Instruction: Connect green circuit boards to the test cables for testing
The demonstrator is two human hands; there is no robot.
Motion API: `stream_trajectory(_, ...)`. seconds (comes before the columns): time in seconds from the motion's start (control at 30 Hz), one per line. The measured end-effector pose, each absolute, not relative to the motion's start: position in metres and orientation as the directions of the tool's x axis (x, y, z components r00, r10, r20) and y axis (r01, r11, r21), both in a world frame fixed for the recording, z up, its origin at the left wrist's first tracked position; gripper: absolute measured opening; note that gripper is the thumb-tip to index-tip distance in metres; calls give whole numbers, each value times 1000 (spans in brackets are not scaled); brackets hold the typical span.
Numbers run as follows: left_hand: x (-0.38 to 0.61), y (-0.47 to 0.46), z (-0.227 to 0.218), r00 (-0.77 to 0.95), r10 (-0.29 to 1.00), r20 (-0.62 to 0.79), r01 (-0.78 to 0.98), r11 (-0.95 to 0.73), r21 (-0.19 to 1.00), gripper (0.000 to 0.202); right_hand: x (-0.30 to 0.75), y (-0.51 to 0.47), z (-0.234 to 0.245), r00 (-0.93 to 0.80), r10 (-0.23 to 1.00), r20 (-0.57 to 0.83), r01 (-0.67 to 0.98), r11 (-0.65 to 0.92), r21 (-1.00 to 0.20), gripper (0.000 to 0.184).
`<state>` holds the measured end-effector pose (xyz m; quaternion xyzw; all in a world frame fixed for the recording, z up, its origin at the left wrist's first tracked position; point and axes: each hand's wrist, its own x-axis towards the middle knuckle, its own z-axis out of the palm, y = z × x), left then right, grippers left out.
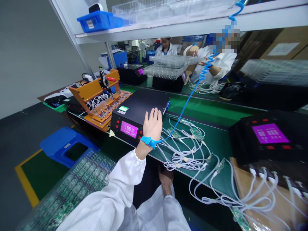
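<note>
The left hand [152, 125] lies flat and open on the tester [138, 109], seemingly rigid, heavy, best gripped by its sides; the right hand's [166, 179] pose is unclear

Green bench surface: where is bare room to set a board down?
Bare: the green bench surface strip between the black tester box and the black fan. Crowded: the white cable tangle beside the left hand, and rightward to the second black tester.

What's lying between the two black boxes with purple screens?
In the head view, tangled white cables and small green circuit boards lie on the green mat between the left box and right box.
</note>
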<state>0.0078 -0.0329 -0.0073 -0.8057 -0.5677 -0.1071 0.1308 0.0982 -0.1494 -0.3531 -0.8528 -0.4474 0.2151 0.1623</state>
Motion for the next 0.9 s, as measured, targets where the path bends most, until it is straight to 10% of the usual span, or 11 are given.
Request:
stream_trajectory(0.5,9,-35,-4,332,892,307,942,-329,-63,58,98,-183,-336,487,873,-25,597,-353,-720,72)
stream_trajectory(0.7,8,-37,0,331,902,278,940,-341,-16,59,80,-242,-213,100,991,-91,79,-100,-992,43)
stream_trajectory(0.9,7,-35,0,347,897,273,928,-371,41,62,80,-268,-50,-166,928,333,-473,222,-852,30)
